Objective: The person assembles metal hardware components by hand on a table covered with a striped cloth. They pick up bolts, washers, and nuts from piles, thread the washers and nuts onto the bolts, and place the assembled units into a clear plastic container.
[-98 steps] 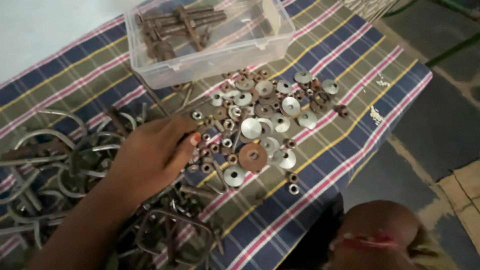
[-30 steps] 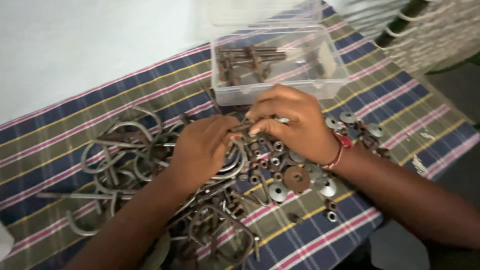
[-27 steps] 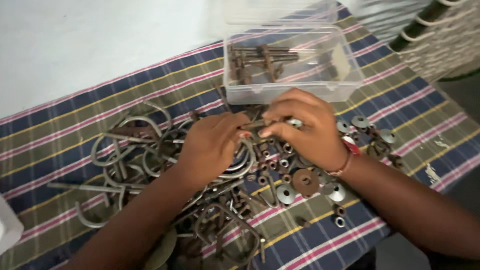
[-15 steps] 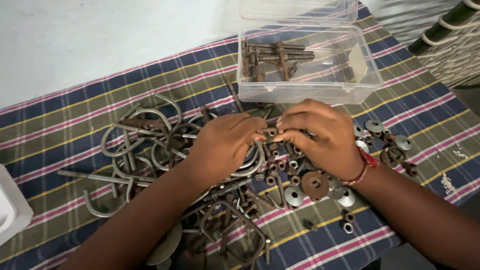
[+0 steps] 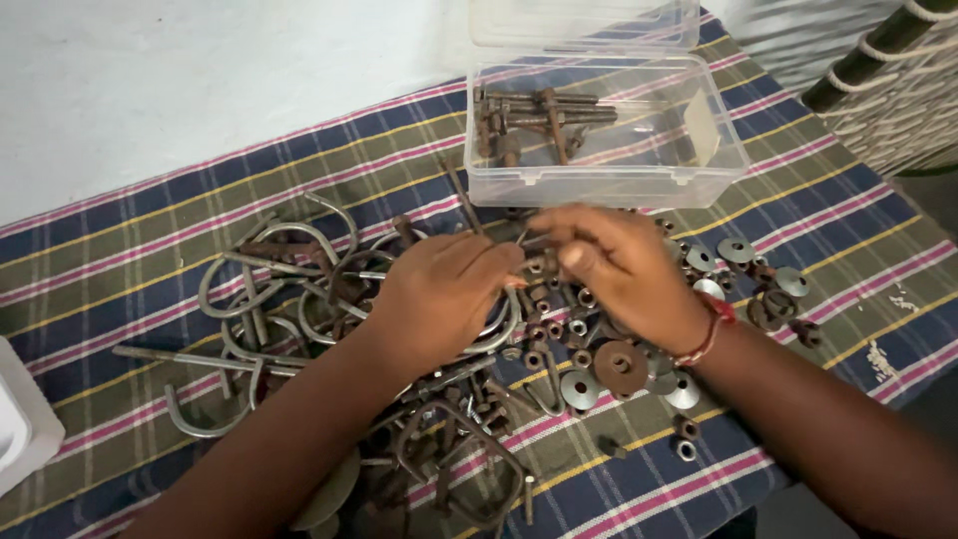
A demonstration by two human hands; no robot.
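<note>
My left hand point(image 5: 444, 294) and my right hand point(image 5: 619, 265) meet fingertip to fingertip over a heap of rusty hardware on a striped cloth point(image 5: 150, 230). Both pinch one small rusty bolt point(image 5: 537, 262) between them; its details are hidden by my fingers. Under my left hand lies a tangle of grey U-bolts point(image 5: 264, 289). Small nuts point(image 5: 559, 329) and a rusty round washer point(image 5: 619, 364) lie below my right hand. Just beyond my hands stands an open clear plastic box point(image 5: 718, 165) holding several rusty long bolts point(image 5: 529, 112).
Shiny washers point(image 5: 743, 255) are scattered to the right of my right hand. The box's clear lid point(image 5: 584, 20) lies behind the box. A white container point(image 5: 20, 429) sits at the left edge. Woven furniture point(image 5: 898, 80) stands at the top right.
My right hand came in and joined the left over the pile. Both hands have drawn together on the small bolt, and the view has shifted so the box sits higher and to the right.
</note>
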